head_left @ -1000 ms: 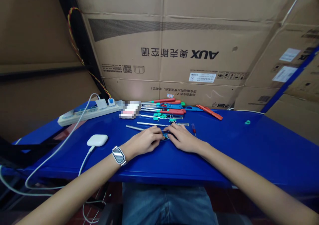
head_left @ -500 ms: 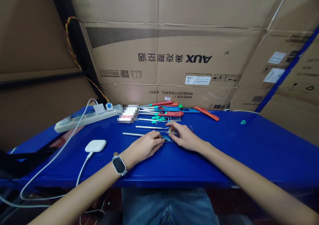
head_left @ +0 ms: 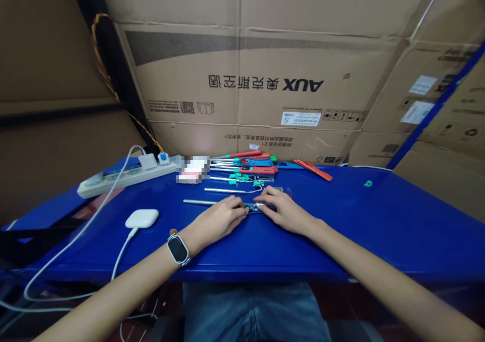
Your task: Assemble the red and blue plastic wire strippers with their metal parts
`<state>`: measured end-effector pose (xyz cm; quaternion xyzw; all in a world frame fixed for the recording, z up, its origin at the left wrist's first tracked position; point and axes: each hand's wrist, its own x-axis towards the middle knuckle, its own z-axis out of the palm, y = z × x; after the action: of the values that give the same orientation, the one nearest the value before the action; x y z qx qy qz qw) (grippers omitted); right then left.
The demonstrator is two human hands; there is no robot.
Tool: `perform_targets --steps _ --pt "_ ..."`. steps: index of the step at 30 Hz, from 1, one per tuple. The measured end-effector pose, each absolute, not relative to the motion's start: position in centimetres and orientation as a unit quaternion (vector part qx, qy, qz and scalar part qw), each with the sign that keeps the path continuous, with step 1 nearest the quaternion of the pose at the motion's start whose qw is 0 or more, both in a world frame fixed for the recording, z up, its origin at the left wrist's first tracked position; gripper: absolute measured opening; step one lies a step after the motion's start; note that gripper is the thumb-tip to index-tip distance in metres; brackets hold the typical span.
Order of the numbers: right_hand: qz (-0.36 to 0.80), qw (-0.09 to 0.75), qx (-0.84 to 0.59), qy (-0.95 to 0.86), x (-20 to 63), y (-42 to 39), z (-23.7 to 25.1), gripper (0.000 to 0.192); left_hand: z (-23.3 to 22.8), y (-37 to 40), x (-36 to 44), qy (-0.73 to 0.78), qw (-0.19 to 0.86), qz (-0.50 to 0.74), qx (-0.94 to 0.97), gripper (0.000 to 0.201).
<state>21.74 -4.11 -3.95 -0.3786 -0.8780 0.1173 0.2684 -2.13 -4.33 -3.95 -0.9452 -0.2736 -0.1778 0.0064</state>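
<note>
A long-stemmed lighter with its blue handle opened up lies in front of me, its metal tube pointing left. My left hand is closed on the handle where it meets the tube. With fingertips pinched, my right hand presses small pale inner parts at the right part of the handle; my fingers hide most of them. Just beyond lies a loose metal tube with a thin wire running right. Farther back is another tube with green pieces and a clear part.
Behind these lie several lighters, among them a red lighter and a blue lighter. An orange casing piece lies at the right. A power strip, a white earbud case and cables occupy the left. Cardboard walls the back.
My right hand has come slightly down onto the blue handle, bringing the small wired parts against it. The left hand keeps its hold. The camera view has shifted a little.
</note>
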Motion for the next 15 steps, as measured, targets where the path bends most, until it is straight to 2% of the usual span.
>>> perform_targets --steps 9,15 --pt "0.089 0.273 -0.372 -0.883 21.8 -3.91 -4.07 0.018 -3.88 -4.35 -2.12 -0.274 0.012 -0.173 -0.946 0.03" --pt "0.085 0.273 -0.369 -0.884 22.07 -4.03 -4.15 0.021 -3.89 -4.39 -2.11 -0.274 0.012 -0.175 -0.946 0.029"
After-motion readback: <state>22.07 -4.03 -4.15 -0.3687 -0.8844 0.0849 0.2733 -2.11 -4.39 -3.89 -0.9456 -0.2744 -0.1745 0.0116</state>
